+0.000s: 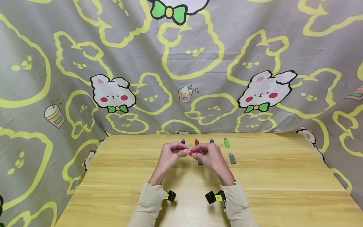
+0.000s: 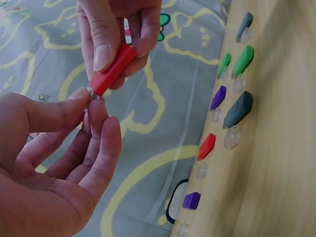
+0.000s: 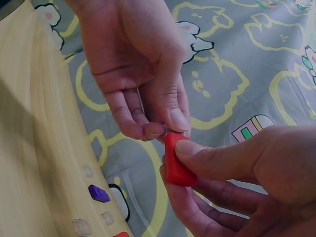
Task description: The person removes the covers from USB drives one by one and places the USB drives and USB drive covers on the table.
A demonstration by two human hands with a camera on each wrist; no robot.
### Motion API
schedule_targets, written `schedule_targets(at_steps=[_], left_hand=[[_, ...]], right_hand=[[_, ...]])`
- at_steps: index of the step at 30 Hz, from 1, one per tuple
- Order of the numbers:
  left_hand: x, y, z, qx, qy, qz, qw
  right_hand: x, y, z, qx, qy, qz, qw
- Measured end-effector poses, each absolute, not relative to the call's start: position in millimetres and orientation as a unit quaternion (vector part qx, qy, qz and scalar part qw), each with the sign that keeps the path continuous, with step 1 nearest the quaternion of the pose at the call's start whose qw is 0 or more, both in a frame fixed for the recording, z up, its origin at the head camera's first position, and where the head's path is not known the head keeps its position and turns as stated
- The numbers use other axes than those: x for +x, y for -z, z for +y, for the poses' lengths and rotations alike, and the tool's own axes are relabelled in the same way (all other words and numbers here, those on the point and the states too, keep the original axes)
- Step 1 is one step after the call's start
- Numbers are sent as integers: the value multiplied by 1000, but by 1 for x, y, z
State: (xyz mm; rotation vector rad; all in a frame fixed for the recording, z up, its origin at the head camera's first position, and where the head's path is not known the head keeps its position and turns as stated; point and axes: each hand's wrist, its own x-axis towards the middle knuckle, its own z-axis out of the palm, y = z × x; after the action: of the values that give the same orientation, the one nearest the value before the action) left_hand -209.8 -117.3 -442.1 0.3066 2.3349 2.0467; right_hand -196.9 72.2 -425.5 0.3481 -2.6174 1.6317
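Both hands are raised together above the middle of the wooden surface, meeting at a small red USB stick. The right hand pinches the red body between thumb and fingers; in the left wrist view the thumb lies flat along the red casing, and in the right wrist view the same thumb presses on its top. The left hand pinches the metal end of the stick with its thumb and fingertips; there seems to be a small clear cap there, though it is too small to be sure. So both hands are closed on the one stick, held in the air, not touching the surface.

Behind the hands, near the far edge of the surface, other sticks lie in rows: a purple one, a red one, a second purple one, a green one and a grey one. The left wrist view shows small clear caps lying just beside several of them. A grey cloth printed with yellow rabbit outlines hangs behind and round the surface. Both forearms wear pale sleeves.
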Motion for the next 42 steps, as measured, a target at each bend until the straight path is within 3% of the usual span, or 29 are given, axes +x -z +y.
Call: schedule_targets(at_steps=[8, 15, 20, 42], left_hand=[[-210, 442, -117, 101, -659, 746, 14], [-214, 440, -143, 44, -692, 720, -31], [-217, 438, -154, 48, -699, 714, -5], [-222, 455, -181, 31, -630, 776, -12]], right_hand=[[-197, 425, 73, 102, -523, -846, 11], [-197, 425, 95, 70, -505, -860, 2], [-201, 426, 106, 75, -515, -854, 2], [-216, 468, 41, 49, -512, -857, 32]])
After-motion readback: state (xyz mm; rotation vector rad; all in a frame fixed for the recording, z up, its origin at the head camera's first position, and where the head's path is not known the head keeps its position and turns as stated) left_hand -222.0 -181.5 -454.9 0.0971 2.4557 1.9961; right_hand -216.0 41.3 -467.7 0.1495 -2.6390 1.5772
